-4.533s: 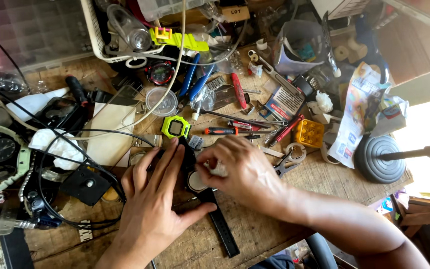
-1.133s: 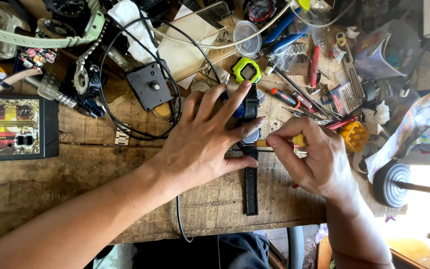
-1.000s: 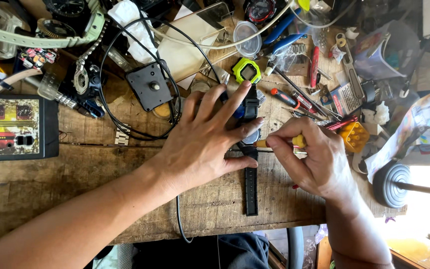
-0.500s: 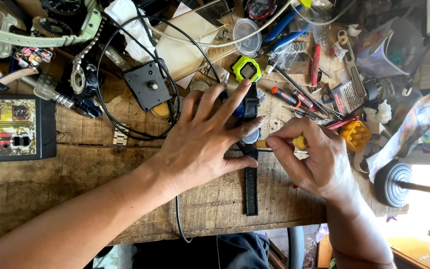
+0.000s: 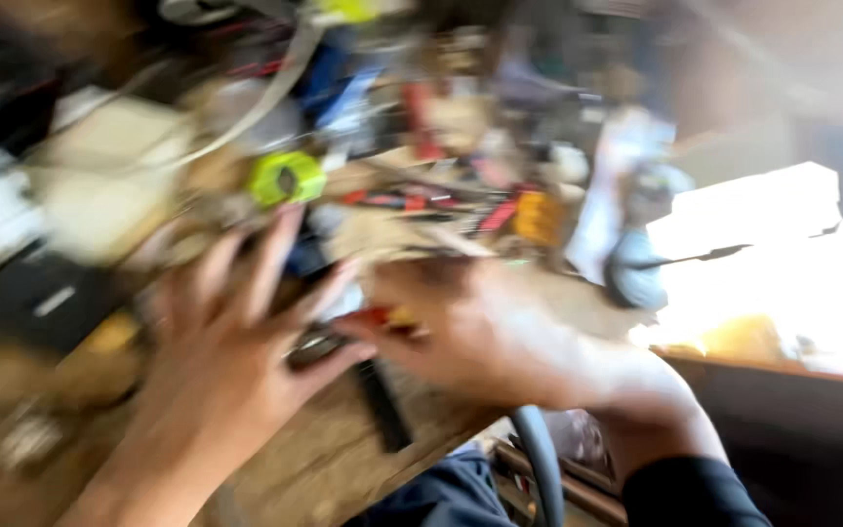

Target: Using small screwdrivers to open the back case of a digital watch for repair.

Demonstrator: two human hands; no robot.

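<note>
The black watch strap (image 5: 382, 405) lies on the wooden workbench (image 5: 343, 468), close to the near edge, and its lower end points toward the person. The whole picture is strongly blurred, so small details are lost. The strap looks dark, narrow and flat. Its upper part disappears under the two hands, where a dark round piece (image 5: 314, 346) — probably the watch body — shows between the fingers.

The left hand (image 5: 236, 361) lies flat with spread fingers over this dark piece and presses on it. The right hand (image 5: 470, 332) is just beside it, and the two hands almost meet over the strap. The right fingers are pinched on a small tool with a red and yellow handle (image 5: 387, 317), whose tip points at the dark piece. A dark sleeve (image 5: 685, 488) covers the right forearm at the near edge.

Behind the hands, a bright yellow-green watch case (image 5: 287, 179) lies on the bench. To the right of it there are red-handled tools (image 5: 412, 200) and a small yellow box (image 5: 537, 217); what is inside the box I cannot tell. Further right stands a round grey object with a thin dark rod (image 5: 636, 278). The far part of the bench is full of clutter, too blurred to name.
</note>
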